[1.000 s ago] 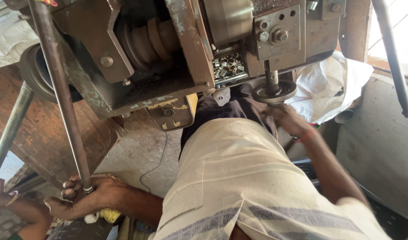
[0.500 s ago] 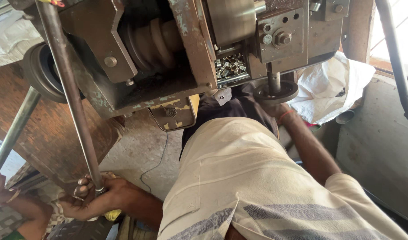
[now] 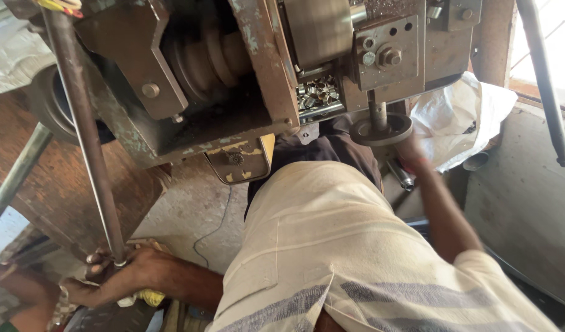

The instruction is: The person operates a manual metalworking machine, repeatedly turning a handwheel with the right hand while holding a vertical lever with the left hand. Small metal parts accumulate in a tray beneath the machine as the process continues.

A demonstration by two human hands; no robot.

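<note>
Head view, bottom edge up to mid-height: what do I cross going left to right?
Left hand gripping the foot of the long steel rod → cream shirt → right hand under the round metal disc → white sack → thin dark rod at the far right.

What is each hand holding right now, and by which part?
The left hand grips the long grey metal rod at its lower end. The right hand is at the round metal disc under the machine; its hold cannot be told.
</note>
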